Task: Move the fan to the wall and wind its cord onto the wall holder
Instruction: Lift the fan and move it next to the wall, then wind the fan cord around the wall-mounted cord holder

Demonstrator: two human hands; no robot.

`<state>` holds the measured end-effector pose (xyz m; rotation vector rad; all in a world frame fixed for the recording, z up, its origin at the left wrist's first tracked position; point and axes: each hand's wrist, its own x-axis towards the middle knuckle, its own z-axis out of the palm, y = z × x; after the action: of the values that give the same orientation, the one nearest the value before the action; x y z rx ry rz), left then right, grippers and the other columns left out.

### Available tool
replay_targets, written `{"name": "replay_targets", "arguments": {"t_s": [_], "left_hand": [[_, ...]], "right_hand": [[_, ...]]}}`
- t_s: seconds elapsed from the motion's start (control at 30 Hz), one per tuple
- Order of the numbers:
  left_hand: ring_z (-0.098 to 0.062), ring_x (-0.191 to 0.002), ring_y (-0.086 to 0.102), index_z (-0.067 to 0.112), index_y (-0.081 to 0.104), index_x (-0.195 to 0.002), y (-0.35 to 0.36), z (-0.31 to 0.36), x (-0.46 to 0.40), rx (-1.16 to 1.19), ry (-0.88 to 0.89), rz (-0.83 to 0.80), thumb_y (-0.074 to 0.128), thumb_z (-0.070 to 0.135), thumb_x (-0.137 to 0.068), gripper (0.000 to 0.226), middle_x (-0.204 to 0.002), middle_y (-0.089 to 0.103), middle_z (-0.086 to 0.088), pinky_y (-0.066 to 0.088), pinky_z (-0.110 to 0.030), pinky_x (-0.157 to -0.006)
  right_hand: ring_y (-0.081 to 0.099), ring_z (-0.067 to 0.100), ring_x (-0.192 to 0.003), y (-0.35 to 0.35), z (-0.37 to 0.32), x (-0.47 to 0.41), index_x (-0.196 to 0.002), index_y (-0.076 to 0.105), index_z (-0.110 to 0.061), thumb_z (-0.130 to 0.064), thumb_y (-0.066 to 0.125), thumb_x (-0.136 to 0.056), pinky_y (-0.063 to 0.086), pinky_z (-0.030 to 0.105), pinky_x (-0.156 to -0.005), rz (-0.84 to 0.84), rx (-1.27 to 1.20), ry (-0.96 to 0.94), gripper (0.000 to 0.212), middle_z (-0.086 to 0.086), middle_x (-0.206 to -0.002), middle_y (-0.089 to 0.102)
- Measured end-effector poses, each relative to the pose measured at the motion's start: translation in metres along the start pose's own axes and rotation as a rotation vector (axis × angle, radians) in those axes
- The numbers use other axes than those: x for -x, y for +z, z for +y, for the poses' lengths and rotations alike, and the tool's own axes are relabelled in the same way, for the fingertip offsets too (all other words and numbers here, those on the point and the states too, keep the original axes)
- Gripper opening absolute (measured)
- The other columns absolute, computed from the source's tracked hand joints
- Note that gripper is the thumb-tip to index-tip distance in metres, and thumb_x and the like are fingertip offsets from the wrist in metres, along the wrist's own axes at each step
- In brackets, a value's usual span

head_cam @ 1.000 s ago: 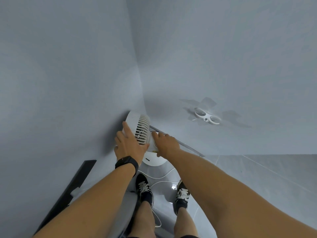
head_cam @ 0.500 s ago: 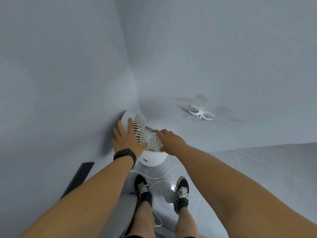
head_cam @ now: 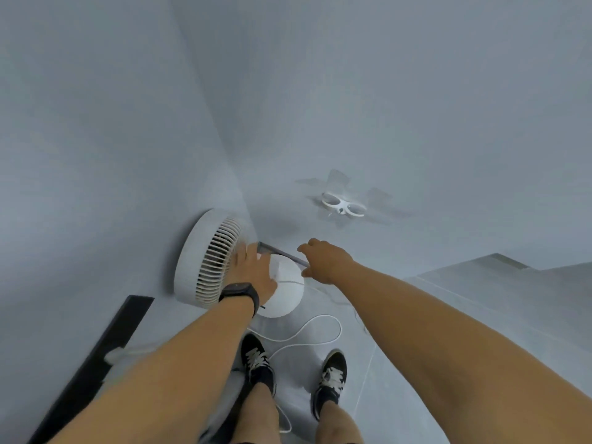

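The white fan (head_cam: 208, 257) stands on the floor in the corner, its round grille close against the left wall and its round base (head_cam: 285, 299) to the right. My left hand (head_cam: 253, 270), with a black watch on the wrist, grips the fan's body between grille and base. My right hand (head_cam: 326, 257) hovers just right of the fan with its fingers loosely apart and nothing in them. The white cord (head_cam: 320, 328) lies in loose loops on the floor between the base and my shoes. The white two-loop wall holder (head_cam: 342, 207) sits on the far wall, above and to the right of my right hand.
A black strip (head_cam: 105, 354) runs along the foot of the left wall. My two black shoes (head_cam: 256, 360) stand just behind the cord loops. A dark skirting strip (head_cam: 282, 251) lies at the foot of the far wall. Grey tiled floor (head_cam: 448, 315) extends to the right.
The fan has been lowered and set in the corner. My right hand has come off the fan and moved right. My left hand has shifted from the grille onto the fan's body.
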<state>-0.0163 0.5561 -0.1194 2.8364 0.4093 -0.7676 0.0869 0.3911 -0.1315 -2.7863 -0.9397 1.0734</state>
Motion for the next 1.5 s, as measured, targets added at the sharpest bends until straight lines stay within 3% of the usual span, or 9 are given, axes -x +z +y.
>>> {"name": "replay_targets", "arguments": {"t_s": [0.37, 0.47, 0.67, 0.87, 0.93, 1.03, 1.13, 1.3, 1.5], "left_hand": [[-0.027, -0.122, 0.061, 0.026, 0.054, -0.141, 0.064, 0.067, -0.005, 0.47, -0.104, -0.153, 0.052, 0.034, -0.1, 0.041, -0.135, 0.065, -0.005, 0.051, -0.038, -0.1], [-0.031, -0.121, 0.062, 0.026, 0.045, -0.148, 0.09, 0.064, -0.033, 0.563, -0.146, -0.157, 0.051, 0.036, -0.1, 0.05, -0.132, 0.066, -0.008, 0.053, -0.041, -0.101], [-0.035, -0.136, 0.053, 0.02, 0.026, -0.161, 0.191, 0.054, -0.097, 0.802, -0.257, -0.115, 0.058, 0.036, -0.098, 0.072, -0.155, 0.049, -0.014, 0.046, -0.046, -0.113], [-0.034, -0.134, 0.054, 0.012, 0.018, -0.163, 0.257, 0.058, -0.135, 0.843, -0.34, -0.066, 0.054, 0.03, -0.103, 0.073, -0.154, 0.049, -0.013, 0.046, -0.034, -0.099], [-0.034, -0.127, 0.059, 0.008, 0.036, -0.156, 0.266, 0.06, -0.136, 0.873, -0.321, 0.02, 0.055, 0.028, -0.102, 0.06, -0.147, 0.055, -0.014, 0.043, -0.029, -0.086], [-0.035, -0.121, 0.06, 0.007, 0.054, -0.141, 0.264, 0.066, -0.124, 0.955, -0.242, 0.056, 0.052, 0.029, -0.101, 0.046, -0.14, 0.059, -0.016, 0.042, -0.029, -0.089], [-0.029, -0.094, 0.058, 0.008, 0.061, -0.094, 0.245, 0.076, -0.087, 1.268, -0.182, 0.09, 0.054, 0.019, -0.096, 0.013, -0.105, 0.06, -0.014, 0.052, -0.037, -0.085], [-0.024, -0.106, 0.064, 0.007, 0.062, -0.108, 0.216, 0.086, -0.027, 1.652, -0.087, 0.092, 0.057, 0.016, -0.097, 0.015, -0.107, 0.062, -0.008, 0.052, -0.038, -0.091], [-0.022, -0.107, 0.069, 0.012, 0.062, -0.098, 0.186, 0.093, 0.0, 1.934, 0.043, 0.127, 0.053, 0.023, -0.098, 0.014, -0.11, 0.067, -0.005, 0.051, -0.036, -0.087]], "right_hand": [[0.066, 0.029, -0.102, 0.05, 0.027, 0.005, -0.119, 0.068, -0.014, -0.023, 0.053, -0.103, 0.049, 0.036, -0.073, 0.119, 0.15, -0.037, 0.024, 0.007, -0.112, 0.069], [0.062, 0.027, -0.088, 0.063, 0.039, -0.021, -0.106, 0.069, -0.012, -0.012, 0.053, -0.098, 0.044, 0.034, -0.065, 0.192, 0.143, -0.017, 0.017, 0.008, -0.102, 0.07], [0.064, 0.031, -0.094, 0.133, 0.057, -0.081, -0.102, 0.068, -0.01, -0.01, 0.053, -0.095, 0.043, 0.035, -0.065, 0.308, 0.161, -0.042, 0.016, 0.01, -0.104, 0.07], [0.064, 0.033, -0.101, 0.201, 0.073, -0.106, -0.108, 0.07, -0.011, -0.018, 0.052, -0.098, 0.043, 0.035, -0.068, 0.38, 0.216, -0.062, 0.022, 0.011, -0.11, 0.07], [0.064, 0.033, -0.099, 0.216, 0.072, -0.097, -0.106, 0.069, -0.01, -0.024, 0.05, -0.099, 0.044, 0.036, -0.068, 0.427, 0.228, -0.067, 0.024, 0.011, -0.107, 0.07], [0.064, 0.031, -0.097, 0.23, 0.071, -0.075, -0.104, 0.067, -0.012, -0.015, 0.048, -0.098, 0.042, 0.035, -0.066, 0.474, 0.269, -0.039, 0.02, 0.01, -0.106, 0.07], [0.065, 0.031, -0.098, 0.232, 0.066, -0.033, -0.108, 0.068, -0.014, -0.015, 0.046, -0.099, 0.044, 0.035, -0.067, 0.584, 0.25, 0.025, 0.024, 0.009, -0.107, 0.071], [0.066, 0.028, -0.097, 0.219, 0.047, 0.024, -0.114, 0.07, -0.017, -0.019, 0.045, -0.102, 0.05, 0.035, -0.07, 0.653, 0.212, 0.1, 0.027, 0.007, -0.108, 0.07], [0.061, 0.03, -0.114, 0.187, 0.042, 0.049, -0.13, 0.065, -0.017, -0.024, 0.053, -0.103, 0.053, 0.04, -0.085, 0.831, 0.079, 0.155, 0.03, 0.007, -0.126, 0.063]]}}
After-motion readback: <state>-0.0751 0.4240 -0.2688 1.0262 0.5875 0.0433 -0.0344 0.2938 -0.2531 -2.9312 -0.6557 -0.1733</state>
